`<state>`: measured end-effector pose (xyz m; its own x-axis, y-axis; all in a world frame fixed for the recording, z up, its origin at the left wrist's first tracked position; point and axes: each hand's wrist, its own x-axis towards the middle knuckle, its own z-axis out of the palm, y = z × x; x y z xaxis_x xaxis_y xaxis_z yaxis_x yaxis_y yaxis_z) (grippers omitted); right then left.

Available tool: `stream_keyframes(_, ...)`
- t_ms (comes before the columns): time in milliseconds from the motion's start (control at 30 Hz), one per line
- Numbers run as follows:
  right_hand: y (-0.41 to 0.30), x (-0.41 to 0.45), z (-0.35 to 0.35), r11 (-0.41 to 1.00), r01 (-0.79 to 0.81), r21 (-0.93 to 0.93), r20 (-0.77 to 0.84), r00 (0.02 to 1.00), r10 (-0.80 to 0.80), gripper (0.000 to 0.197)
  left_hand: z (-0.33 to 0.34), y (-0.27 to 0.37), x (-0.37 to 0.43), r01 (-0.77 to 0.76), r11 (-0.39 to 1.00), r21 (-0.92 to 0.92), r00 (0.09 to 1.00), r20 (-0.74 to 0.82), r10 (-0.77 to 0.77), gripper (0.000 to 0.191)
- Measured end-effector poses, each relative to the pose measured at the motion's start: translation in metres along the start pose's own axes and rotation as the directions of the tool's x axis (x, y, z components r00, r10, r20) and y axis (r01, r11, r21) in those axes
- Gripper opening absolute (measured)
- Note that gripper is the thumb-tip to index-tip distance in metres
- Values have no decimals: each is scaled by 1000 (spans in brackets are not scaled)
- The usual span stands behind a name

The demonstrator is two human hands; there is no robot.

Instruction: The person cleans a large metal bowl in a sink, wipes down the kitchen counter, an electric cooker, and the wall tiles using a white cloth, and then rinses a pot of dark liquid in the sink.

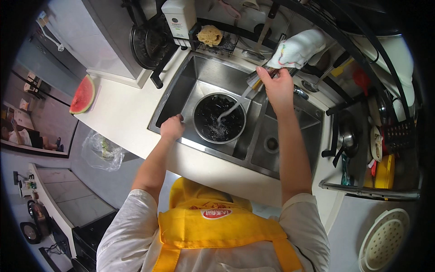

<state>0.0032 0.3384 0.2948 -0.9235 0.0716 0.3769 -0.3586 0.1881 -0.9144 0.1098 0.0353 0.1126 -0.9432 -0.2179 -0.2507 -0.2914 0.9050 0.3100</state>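
Water runs from the faucet spout (255, 81) into a round metal bowl (245, 117) standing in the larger basin of a stainless steel sink (173, 98). Dark pieces lie under the water in the bowl; what they are I cannot tell. My right hand (277, 86) grips the faucet close to its outlet, just below a white cloth (299, 47) draped over the fixture. At the sink's front left rim rests my left hand (172, 127), its fingers curled at the edge, left of the bowl and apart from it.
A cut watermelon piece (83, 95) lies on the counter's left end. Behind the sink are a white bottle (179, 20), a yellow sponge (210, 35) and hanging utensils. A dish rack (370, 193) stands right. A plastic bag (103, 151) is below left. Another person lies or sits far left.
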Motion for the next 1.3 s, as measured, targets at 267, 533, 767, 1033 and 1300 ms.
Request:
stream_keyframes(267,69,-63,39,971,-229,-70,135,962,236,26,26,5,50,195,980,-27,950,254,-182,37)
stream_keyframes(533,28,-136,158,788,-558,261,480,783,396,30,136,-87,156,187,933,-307,975,171,-139,33)
stream_keyframes(767,54,-128,142,796,-563,221,291,817,497,32,97,-7,137,-68,978,-196,885,441,150,36)
stream_keyframes(1033,34,-129,163,778,-581,240,336,801,495,32,117,-31,138,125,949,-290,940,341,-20,41)
stream_keyframes(1300,30,-135,162,765,-594,250,306,798,519,33,90,-22,114,-194,963,-187,961,159,225,23)
